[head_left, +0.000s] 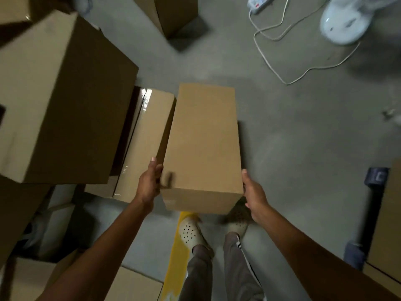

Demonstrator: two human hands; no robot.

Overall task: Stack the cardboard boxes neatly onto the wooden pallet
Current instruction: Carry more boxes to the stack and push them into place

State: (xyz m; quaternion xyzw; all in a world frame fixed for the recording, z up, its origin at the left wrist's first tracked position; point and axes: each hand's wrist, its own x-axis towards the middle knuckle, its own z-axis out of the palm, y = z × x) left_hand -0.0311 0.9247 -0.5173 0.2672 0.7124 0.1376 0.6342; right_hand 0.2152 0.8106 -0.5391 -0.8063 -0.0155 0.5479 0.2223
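Box (204, 144): smooth brown cardboard, oblong.
Left hand (149, 185): thumb on top, gripping it.
Right hand (253, 196): against its side; I can't tell the grip.
Beyond left hand: glossy-taped carton (149, 131).

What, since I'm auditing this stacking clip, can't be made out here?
Head view:
- Wooden pallet: none visible; boxes cover the floor at left.
- Right hand: its fingers are hidden behind the held box.
- Large box: cut off by the left edge.
- Fan: blurred, cut by the top edge.
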